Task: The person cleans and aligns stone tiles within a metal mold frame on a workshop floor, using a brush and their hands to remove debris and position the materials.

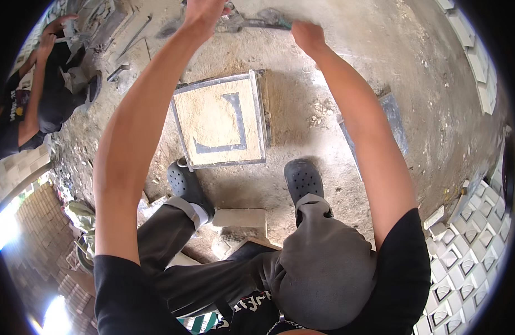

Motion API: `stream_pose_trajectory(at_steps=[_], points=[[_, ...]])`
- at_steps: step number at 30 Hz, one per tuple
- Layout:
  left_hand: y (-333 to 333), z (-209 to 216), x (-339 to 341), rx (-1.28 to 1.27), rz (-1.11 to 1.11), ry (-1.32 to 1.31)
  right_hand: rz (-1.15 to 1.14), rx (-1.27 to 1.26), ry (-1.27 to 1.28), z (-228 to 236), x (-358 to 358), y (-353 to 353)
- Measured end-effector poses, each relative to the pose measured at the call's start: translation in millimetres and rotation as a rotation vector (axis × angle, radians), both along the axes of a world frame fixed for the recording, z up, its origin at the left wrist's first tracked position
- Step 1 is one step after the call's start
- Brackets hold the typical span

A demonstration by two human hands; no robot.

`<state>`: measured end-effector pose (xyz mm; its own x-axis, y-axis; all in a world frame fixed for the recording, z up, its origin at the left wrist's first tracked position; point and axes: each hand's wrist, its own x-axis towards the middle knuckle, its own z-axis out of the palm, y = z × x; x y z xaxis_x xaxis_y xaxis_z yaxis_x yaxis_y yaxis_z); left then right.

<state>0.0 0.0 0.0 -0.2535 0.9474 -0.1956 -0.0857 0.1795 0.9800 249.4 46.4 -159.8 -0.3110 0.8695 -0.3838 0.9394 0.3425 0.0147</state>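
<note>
Right hand (308, 37) clenched on dark tool (261, 23); left hand (205, 13) at upper edge (cannot tell grip); framed panel (217, 121) flat on floor (374, 42).

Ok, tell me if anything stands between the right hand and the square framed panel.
Nothing visible does: between the right hand and the square framed panel, only dusty floor shows.

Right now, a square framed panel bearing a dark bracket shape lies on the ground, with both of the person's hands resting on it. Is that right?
Not quite: the head view shows the left hand and the right hand both beyond the square framed panel, not resting on it. The panel with its dark bracket shape does lie on the ground.
</note>
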Motion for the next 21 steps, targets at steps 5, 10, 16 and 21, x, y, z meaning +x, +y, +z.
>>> stream_pose_trajectory(at_steps=[5, 10, 16, 21], points=[[15, -41, -27, 0.037, 0.125, 0.101, -0.087, 0.257, 0.24, 32, 47, -26], [25, -69, -59, -0.112, 0.185, -0.008, -0.445, 0.336, 0.35, 62, 205, -117], [33, -74, -52, -0.182, 0.035, -0.129, -0.971, 0.22, -0.21, 72, 350, -331], [35, -74, -70, -0.117, -0.078, 0.049, -0.854, 0.391, 0.108, 58, 257, -329]])
